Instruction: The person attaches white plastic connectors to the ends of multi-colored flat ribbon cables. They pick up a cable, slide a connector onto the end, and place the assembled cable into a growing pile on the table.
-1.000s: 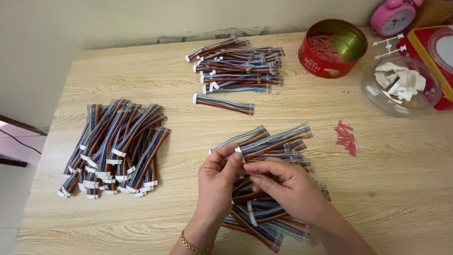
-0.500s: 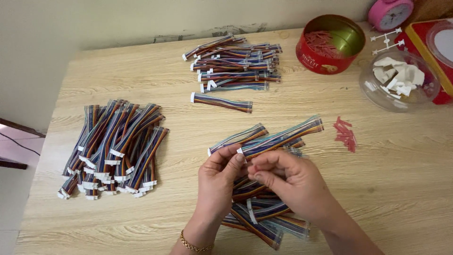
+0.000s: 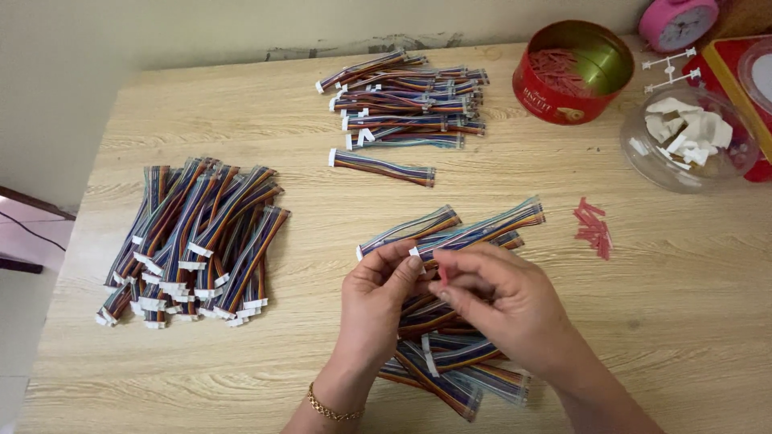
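Above the wooden table, both hands' fingers pinch a ribbon cable angled up-right.

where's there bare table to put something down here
Bare wood lies between the left cable pile and the hands, left and right, along the near-left edge, and right of the red pieces. The far right is crowded: red tin, clear bowl.

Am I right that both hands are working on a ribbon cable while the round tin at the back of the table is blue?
Not quite: the round tin is red, as the head view shows. The left hand and right hand do work on a ribbon cable.
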